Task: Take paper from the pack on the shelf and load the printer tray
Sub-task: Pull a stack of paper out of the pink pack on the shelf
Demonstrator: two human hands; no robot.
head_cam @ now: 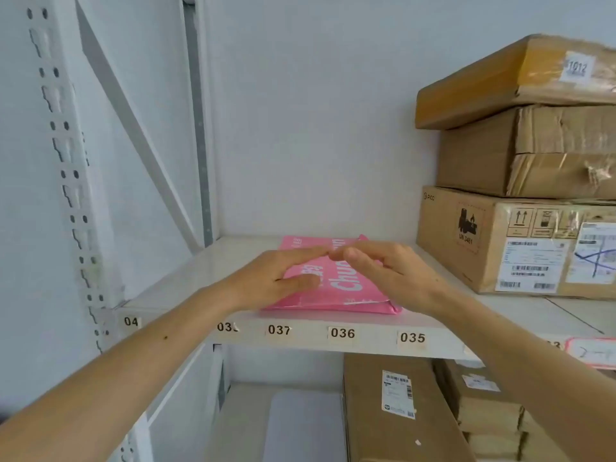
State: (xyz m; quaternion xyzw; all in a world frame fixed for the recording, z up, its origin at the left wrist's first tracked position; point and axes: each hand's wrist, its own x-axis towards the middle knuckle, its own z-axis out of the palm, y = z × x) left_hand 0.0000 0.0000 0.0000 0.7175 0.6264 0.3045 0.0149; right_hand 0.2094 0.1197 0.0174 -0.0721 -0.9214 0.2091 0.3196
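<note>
White shelving fills the view, and the pink pack (336, 278) lying flat near the front edge of the shelf (186, 285) is the thing to steer by. Far left of the pack stands the slotted upright (66, 155) of the rack. Coming in from that side, the left hand (276, 278) lies palm down on the pack's left part, fingers straight and close together, thumb resting on the wrapper; it closes on nothing. The right hand (393, 271) hovers over or rests on the pack's right part, fingers likewise stretched out and nearly flat, its fingertips meeting those of the left above the middle of the pack. Whether it presses on the wrapper I cannot tell. Right of the pack, well apart from it, three brown boxes (520, 195) are stacked.

By my reckoning the job has hardly started: the pack sits on the shelf, seemingly still wrapped, no sheets are out, and no printer or tray is in sight. Opening or lifting the pack, carrying paper away and loading it all remain.
</note>
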